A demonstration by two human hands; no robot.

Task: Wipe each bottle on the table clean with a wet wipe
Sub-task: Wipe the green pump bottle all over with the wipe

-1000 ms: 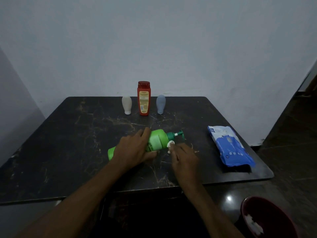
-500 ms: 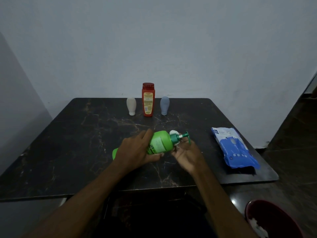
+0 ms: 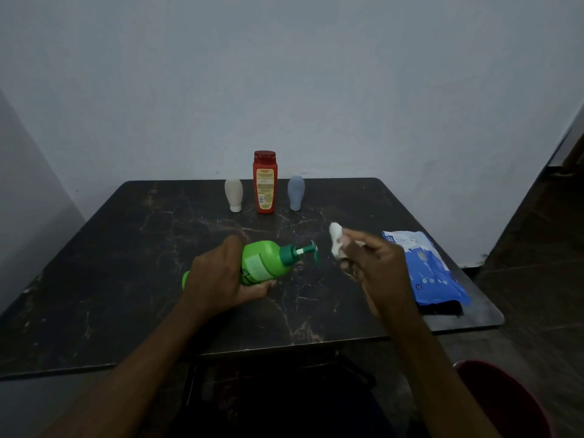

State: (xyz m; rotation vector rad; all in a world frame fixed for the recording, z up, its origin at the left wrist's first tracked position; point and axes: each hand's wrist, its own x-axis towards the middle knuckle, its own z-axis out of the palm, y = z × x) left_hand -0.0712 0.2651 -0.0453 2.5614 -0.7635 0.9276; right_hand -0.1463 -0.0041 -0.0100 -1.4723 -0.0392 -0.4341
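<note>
Green pump bottle (image 3: pixel 265 263) lies sideways, gripped by the left hand (image 3: pixel 218 279), on or just over the dark table (image 3: pixel 126 279), unclear which. The right hand (image 3: pixel 376 267), pinching a crumpled wet wipe (image 3: pixel 336 245), has left the pump; this bottle seems done.

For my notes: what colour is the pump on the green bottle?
Pump: dark green, white stem; head view.

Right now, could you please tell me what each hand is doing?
Left hand: closed around the green pump bottle, holding it on its side.
Right hand: pinching a crumpled wet wipe, clear of the bottle.
</note>
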